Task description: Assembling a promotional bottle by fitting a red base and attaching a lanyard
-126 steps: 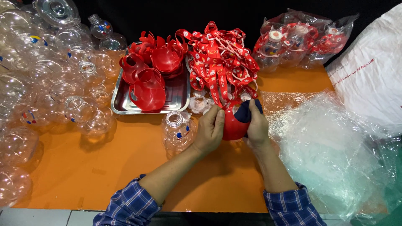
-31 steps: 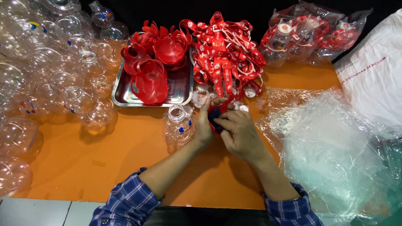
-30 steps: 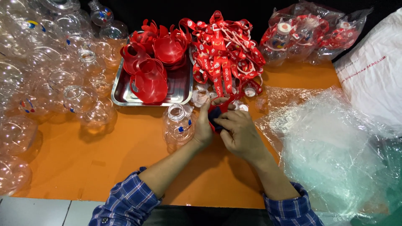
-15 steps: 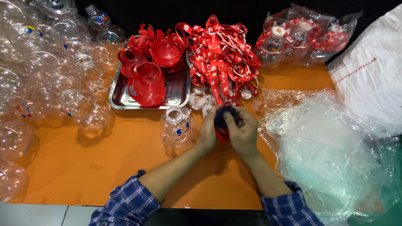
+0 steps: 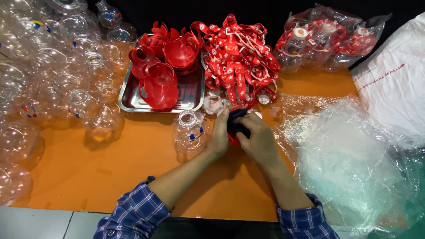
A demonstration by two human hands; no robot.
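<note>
red piece (image 5: 233, 132) clasped between left hand (image 5: 220, 139), right hand (image 5: 256, 139)

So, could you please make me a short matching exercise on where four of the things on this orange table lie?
Things:
1. red cups
2. red straps
3. clear bottle
4. crumpled clear plastic

Places:
A. right of both hands
B. just left of the left hand
C. on the steel tray
D. heaped right of the tray

Pairs: 1-C, 2-D, 3-B, 4-A

A packing workshop: heaped clear plastic bottles (image 5: 53, 75), red straps (image 5: 239, 62) and plastic bags (image 5: 354, 159) crowd an orange table (image 5: 110, 172).
</note>
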